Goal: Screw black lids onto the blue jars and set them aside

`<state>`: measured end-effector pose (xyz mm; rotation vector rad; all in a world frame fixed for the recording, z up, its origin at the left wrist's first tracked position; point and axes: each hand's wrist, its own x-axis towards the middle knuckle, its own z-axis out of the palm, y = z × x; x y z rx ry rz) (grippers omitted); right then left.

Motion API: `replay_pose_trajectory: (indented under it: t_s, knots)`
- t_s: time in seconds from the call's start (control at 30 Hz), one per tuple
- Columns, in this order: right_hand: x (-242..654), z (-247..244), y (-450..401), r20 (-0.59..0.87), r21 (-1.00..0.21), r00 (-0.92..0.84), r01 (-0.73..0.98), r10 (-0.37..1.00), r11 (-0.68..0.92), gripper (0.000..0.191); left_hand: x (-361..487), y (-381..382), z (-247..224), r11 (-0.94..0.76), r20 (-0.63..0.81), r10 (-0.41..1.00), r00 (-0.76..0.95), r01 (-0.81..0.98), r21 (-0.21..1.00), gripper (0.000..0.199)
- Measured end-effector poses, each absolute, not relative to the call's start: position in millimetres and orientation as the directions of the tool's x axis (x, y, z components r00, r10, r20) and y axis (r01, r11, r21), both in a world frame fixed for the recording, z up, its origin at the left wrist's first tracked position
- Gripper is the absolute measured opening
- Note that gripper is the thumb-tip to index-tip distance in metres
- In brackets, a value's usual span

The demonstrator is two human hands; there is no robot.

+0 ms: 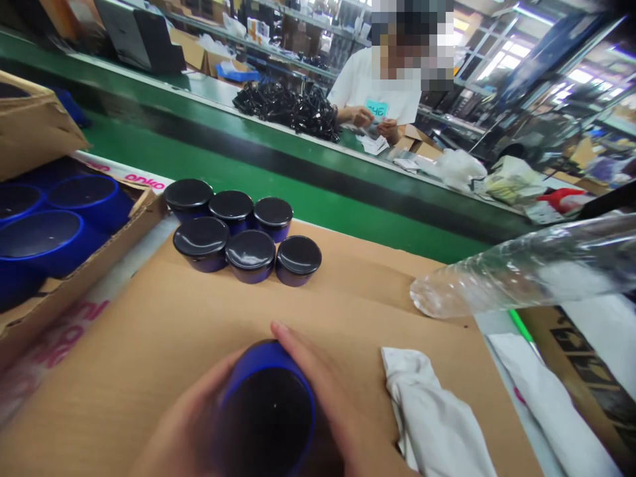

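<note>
Between my two hands is a blue cylinder with a black end face [271,417], tilted toward me at the bottom middle. My left hand [191,417] wraps its left side, somewhat blurred. Along its right side lies my right hand [330,391], thumb and fingers pressed against the wall. Beyond them on the cardboard sheet [358,305] stand several short round blue pieces with glossy black tops [250,252], set in two rows. A crumpled white cloth [437,414] lies to the right of my right hand.
An open cardboard box [114,242] at left holds several blue cylinders [40,235]. A clear plastic sleeve [527,265] juts in from the right. Behind runs a green conveyor belt [189,142], with black cables [288,109] and a person [377,93] working across it.
</note>
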<state>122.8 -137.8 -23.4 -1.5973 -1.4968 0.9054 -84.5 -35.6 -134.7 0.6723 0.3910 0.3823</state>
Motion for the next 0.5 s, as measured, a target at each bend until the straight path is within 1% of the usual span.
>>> replay_pose_trajectory:
  t_s: [0.07, 0.13, 0.2, 0.27, 0.37, 0.4, 0.5]
  knots:
    - [123.0, -22.6, -136.7, -0.001, -0.887, 0.063, 0.461, 0.998, -0.03, 0.066, -100.0, -39.4, -150.5, 0.652, -0.25, 0.52, 0.817, -0.19, 0.734, 0.088]
    - [124.0, -23.5, -135.7, 0.005, -0.889, 0.062, 0.458, 0.998, -0.024, 0.066, -116.7, -43.7, -166.8, 0.571, -0.293, 0.616, 0.731, -0.158, 0.805, 0.102]
    - [126.6, -24.6, -135.2, 0.011, -0.894, 0.062, 0.447, 0.998, -0.018, 0.064, -129.5, -47.1, -179.5, 0.522, -0.323, 0.682, 0.656, -0.126, 0.844, 0.11]
    - [130.7, -25.8, -135.6, 0.018, -0.921, 0.042, 0.389, 0.999, 0.0, 0.064, -132.3, -49.4, -182.4, 0.489, -0.341, 0.718, 0.607, -0.091, 0.867, 0.111]
    - [137.4, -30.5, -138.3, 0.018, -0.968, -0.012, 0.249, 1.0, 0.02, 0.07, -111.4, -52.3, -159.3, 0.448, -0.331, 0.802, 0.497, -0.135, 0.884, 0.112]
    - [138.8, -33.0, -139.9, 0.015, -0.974, -0.023, 0.224, 1.0, 0.02, 0.071, -98.9, -53.3, -145.1, 0.475, -0.349, 0.803, 0.482, -0.165, 0.865, 0.114]
    - [138.8, -41.7, -145.3, 0.029, -0.969, 0.031, 0.244, 0.999, 0.021, 0.067, -60.5, -56.1, -97.9, 0.578, -0.397, 0.724, 0.564, -0.183, 0.795, 0.109]
